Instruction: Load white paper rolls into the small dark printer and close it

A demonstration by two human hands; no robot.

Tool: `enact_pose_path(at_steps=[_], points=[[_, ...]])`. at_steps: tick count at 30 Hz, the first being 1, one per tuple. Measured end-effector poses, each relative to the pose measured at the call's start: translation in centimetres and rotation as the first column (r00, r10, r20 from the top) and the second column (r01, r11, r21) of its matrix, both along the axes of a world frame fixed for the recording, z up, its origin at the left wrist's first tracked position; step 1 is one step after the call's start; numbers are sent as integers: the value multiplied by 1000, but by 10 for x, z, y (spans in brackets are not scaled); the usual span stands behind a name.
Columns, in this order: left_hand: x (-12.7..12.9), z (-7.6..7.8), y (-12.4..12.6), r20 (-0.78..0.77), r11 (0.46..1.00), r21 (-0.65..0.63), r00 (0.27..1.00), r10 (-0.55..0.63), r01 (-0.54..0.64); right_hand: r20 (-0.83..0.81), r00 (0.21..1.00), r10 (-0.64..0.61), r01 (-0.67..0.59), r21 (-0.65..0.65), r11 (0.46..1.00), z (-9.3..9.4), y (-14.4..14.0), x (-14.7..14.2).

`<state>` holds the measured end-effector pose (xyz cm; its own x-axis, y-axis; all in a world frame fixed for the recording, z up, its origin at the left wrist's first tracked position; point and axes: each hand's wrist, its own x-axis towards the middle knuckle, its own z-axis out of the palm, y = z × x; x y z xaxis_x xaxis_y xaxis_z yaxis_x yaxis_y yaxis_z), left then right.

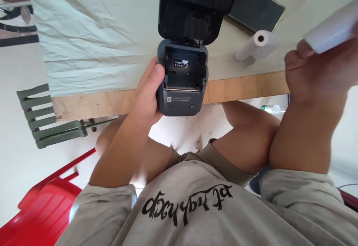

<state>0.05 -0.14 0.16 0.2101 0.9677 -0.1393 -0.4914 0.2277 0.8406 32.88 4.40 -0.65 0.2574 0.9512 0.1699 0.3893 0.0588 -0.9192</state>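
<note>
My left hand (149,89) is wrapped round the side of a dark grey portable printer (179,106), held at the table's front edge. Its black lid (190,22) is flipped up, and the paper bay inside shows a small printed label and no roll. At the right, the fingers of my right hand (316,63) are closed on a white paper roll (332,27), partly cut off by the frame's edge. Between the two hands, a second white paper roll (267,44) stands on the table with its dark core facing up and a loose paper end showing.
A dark phone-like slab (257,9) lies behind the standing roll. The table (97,104) has a pale cloth (92,33) and a bare wooden front edge. Below left are a green slatted folding seat (39,108) and a red plastic chair (50,205). My legs are under the table.
</note>
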Motion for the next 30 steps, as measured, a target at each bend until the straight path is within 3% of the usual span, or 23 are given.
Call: enact_pose_path(at_steps=[4, 9, 12, 14, 18, 20, 21, 23, 27, 30], points=[[2, 0, 1, -24, 999, 43, 1000, 12, -11, 121, 989, -89, 76, 107, 991, -17, 6, -1], [5, 1, 2, -12, 999, 26, 999, 41, -40, 362, 927, -98, 74, 79, 994, -12, -2, -6], [6, 2, 1, -8, 999, 33, 999, 42, -42, 415, 909, -41, 17, 62, 998, -5, -8, -7], [7, 4, 0, -5, 998, 35, 999, 43, -42, 413, 910, -30, -47, 175, 983, 1, -14, -10], [8, 5, -1, 3, 999, 32, 999, 37, -37, 395, 915, -79, -111, 436, 893, 14, -23, -36], [7, 5, -1, 6, 999, 33, 999, 34, -34, 501, 865, -38, -167, 358, 919, 17, -23, -57], [7, 5, -1, 8, 999, 35, 1000, 30, -30, 622, 783, -8, -219, 287, 933, 17, -21, -67], [7, 4, 0, 10, 999, 42, 1000, 19, -20, 684, 730, -4, -183, 201, 962, 16, -17, -82], [6, 3, -1, 5, 999, 43, 1000, 23, -23, 679, 734, 9, -78, 72, 994, 10, -9, -89], [5, 3, -1, -9, 999, 48, 1000, 9, -9, 636, 771, -18, -19, 52, 998, 6, -9, -85]])
